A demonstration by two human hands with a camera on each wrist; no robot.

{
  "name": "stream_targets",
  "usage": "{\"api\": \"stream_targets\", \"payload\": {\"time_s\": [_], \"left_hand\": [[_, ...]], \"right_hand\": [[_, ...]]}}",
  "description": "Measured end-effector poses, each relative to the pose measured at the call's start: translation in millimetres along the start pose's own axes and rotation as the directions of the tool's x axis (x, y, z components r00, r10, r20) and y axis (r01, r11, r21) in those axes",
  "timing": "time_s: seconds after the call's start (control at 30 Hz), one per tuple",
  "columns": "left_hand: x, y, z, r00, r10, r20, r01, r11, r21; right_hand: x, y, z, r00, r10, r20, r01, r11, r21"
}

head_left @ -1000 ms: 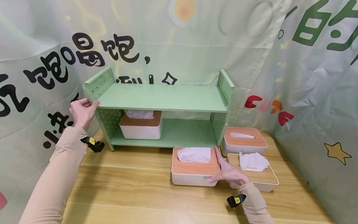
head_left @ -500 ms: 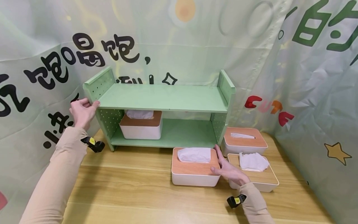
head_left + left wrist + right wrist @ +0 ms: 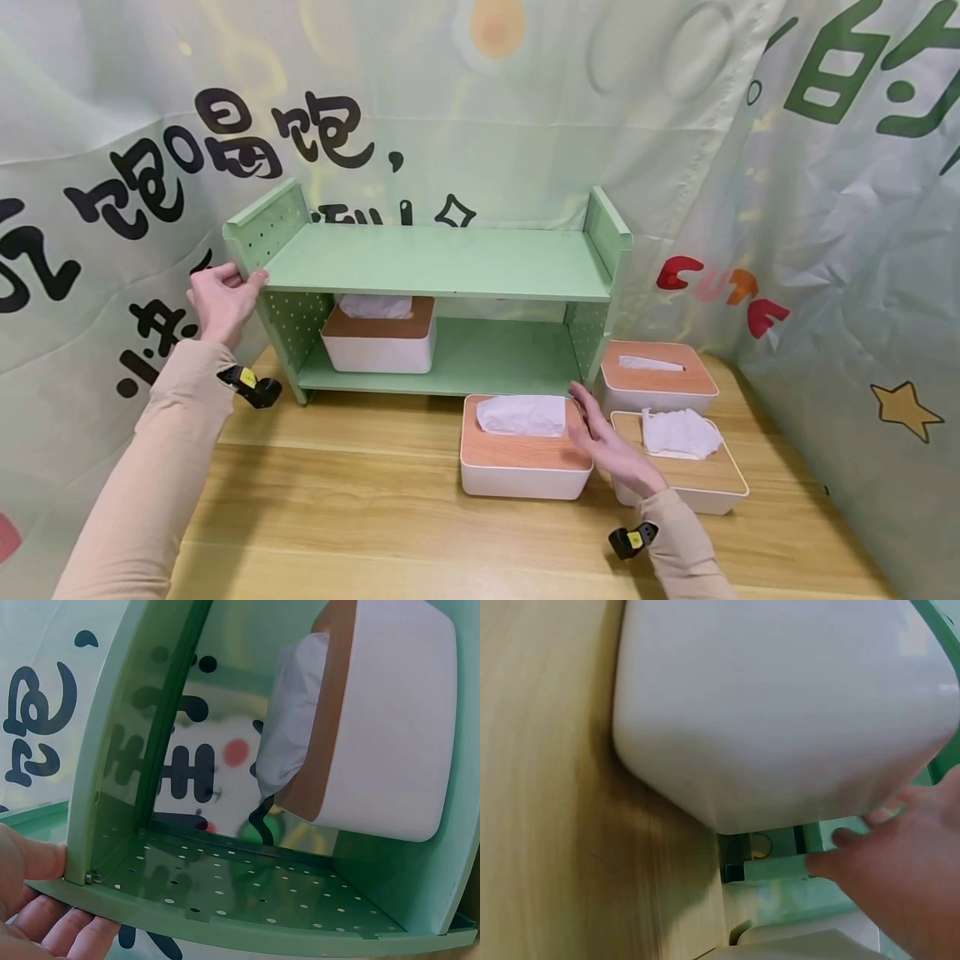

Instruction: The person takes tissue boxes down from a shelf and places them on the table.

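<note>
My left hand (image 3: 222, 302) grips the left side panel of a green two-tier shelf (image 3: 438, 260); the left wrist view shows its thumb (image 3: 41, 859) on one face of the panel edge and the fingers curled under. In front of the shelf's right end stands a white tissue box (image 3: 517, 481) with a wood lid and a tissue showing. My right hand (image 3: 618, 450) is at this box's right end, fingers extended and thumb over the lid's edge. Another tissue box (image 3: 381, 353) sits on the lower shelf at the left.
To the right of the shelf is a third tissue box (image 3: 660, 380), with a further tissue box (image 3: 701, 477) in front of it, beside my right hand. All this stands on a wooden table (image 3: 352, 508). A printed cloth (image 3: 495, 150) hangs behind and along both sides.
My right hand has loosened from the front tissue box, its thumb lifting off the front face and its fingers straightening. The left hand, the shelf and the boxes stay put.
</note>
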State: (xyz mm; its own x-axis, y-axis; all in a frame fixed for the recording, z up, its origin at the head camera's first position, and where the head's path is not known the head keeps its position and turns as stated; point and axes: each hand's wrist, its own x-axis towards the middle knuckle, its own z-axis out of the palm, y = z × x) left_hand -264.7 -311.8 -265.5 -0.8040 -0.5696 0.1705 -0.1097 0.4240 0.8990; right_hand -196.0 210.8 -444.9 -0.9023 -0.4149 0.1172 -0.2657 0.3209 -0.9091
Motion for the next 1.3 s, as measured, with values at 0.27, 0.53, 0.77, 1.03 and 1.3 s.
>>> {"api": "stream_targets", "payload": {"time_s": [0.27, 0.53, 0.77, 1.03, 1.3], "left_hand": [[-0.7, -0.3, -0.5, 1.000, 0.011, -0.001, -0.011, 0.999, -0.030], [-0.3, -1.5, -1.4, 1.000, 0.013, -0.002, -0.013, 0.999, -0.034], [-0.3, -1.3, -1.3, 1.000, 0.027, -0.004, -0.027, 0.999, -0.031], [-0.1, -1.5, -4.1, 0.998, 0.059, -0.011, -0.059, 0.998, -0.026], [-1.7, -3.5, -3.4, 0.997, 0.073, -0.020, -0.074, 0.997, -0.016]], "right_hand": [[12.0, -7, 13, 0.919, -0.214, -0.331, 0.181, 0.975, -0.127], [26.9, -31, 18, 0.842, -0.415, -0.345, 0.359, 0.908, -0.216], [45.0, -71, 21, 0.906, -0.336, -0.257, 0.313, 0.941, -0.127], [85.8, -107, 36, 0.984, -0.113, -0.139, 0.122, 0.991, 0.057], [123.4, -119, 57, 0.999, 0.042, -0.035, -0.035, 0.985, 0.169]]}}
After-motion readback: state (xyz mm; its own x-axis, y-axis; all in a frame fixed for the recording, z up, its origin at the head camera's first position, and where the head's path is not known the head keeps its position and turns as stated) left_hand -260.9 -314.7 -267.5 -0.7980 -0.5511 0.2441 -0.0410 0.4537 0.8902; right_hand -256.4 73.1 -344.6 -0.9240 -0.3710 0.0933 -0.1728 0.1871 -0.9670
